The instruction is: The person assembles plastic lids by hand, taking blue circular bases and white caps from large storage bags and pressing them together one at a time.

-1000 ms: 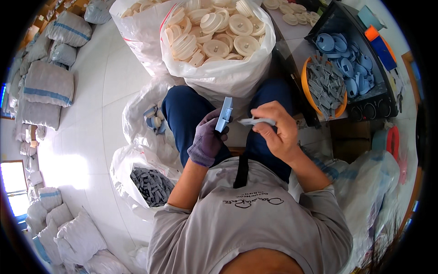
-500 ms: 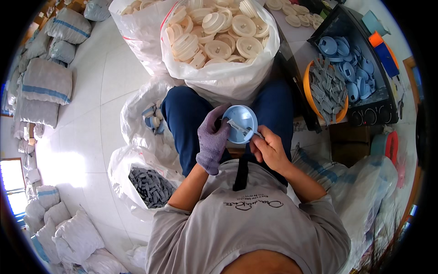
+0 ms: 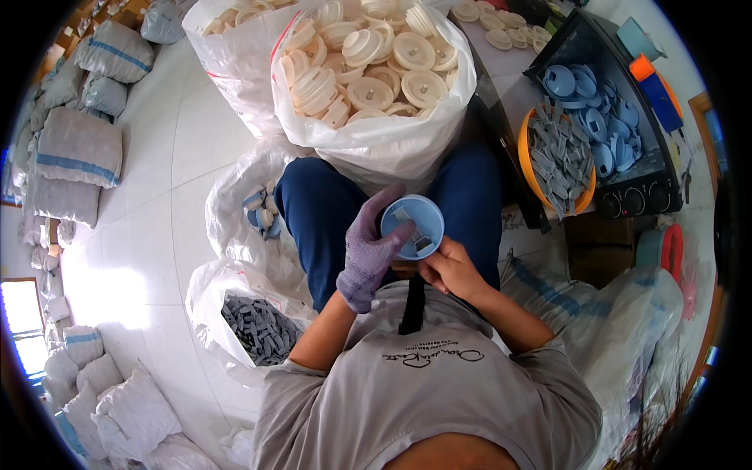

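So, a round light-blue plastic disc (image 3: 413, 227) is being held up at the centre of the frame, over the lap, between both hands. It's being gripped from the left by the left hand (image 3: 370, 254), which is being worn in a purple glove, fingers wrapped around the rim. The bare right hand (image 3: 448, 269) is being pressed against the disc's lower right edge, fingers curled on it; whether something small is also being pinched there can't be told. A grey strip piece is being seen lying across the disc's face.

Just above, a big white sack (image 3: 376, 141) full of cream-coloured round discs (image 3: 368, 92) is being kept between the knees. At the lower left, an open bag of dark grey strips (image 3: 258, 325) is being left on the floor, with a smaller bag of blue parts (image 3: 262, 213) above it. At the upper right, a black crate (image 3: 627, 180) is being filled with more blue discs (image 3: 587, 102), and an orange bowl (image 3: 523, 149) of grey strips is being kept touching it.
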A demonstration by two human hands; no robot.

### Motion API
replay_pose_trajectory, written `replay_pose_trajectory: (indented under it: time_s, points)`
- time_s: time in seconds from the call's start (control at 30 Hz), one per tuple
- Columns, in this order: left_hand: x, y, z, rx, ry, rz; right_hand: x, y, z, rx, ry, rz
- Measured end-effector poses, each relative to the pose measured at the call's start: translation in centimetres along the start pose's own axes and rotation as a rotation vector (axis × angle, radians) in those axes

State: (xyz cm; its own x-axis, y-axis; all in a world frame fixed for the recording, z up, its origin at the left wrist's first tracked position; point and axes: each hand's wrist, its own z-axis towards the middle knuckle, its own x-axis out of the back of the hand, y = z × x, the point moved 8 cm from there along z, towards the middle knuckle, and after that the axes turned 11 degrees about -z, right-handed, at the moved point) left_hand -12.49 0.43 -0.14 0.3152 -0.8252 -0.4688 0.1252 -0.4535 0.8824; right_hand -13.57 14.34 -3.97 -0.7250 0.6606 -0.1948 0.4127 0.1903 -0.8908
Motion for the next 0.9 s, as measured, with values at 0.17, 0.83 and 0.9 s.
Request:
replay_pose_trajectory:
  time_s: [0.17, 0.83, 0.9]
  points:
    - [1.1, -0.2, 0.0, 0.027, 0.118, 0.073, -1.3, 0.2, 0.1, 0.093, -0.056, -0.031]
    - [6.7, 1.0, 0.8, 0.1, 0.259, -0.447, 0.3, -22.4, 7.1, 0.835, 0.511, -1.165]
    - [6.3, 0.7, 1.2, 0.139, 0.244, -0.447, 0.3, -27.3, 10.3, 1.117, 0.692, -1.349]
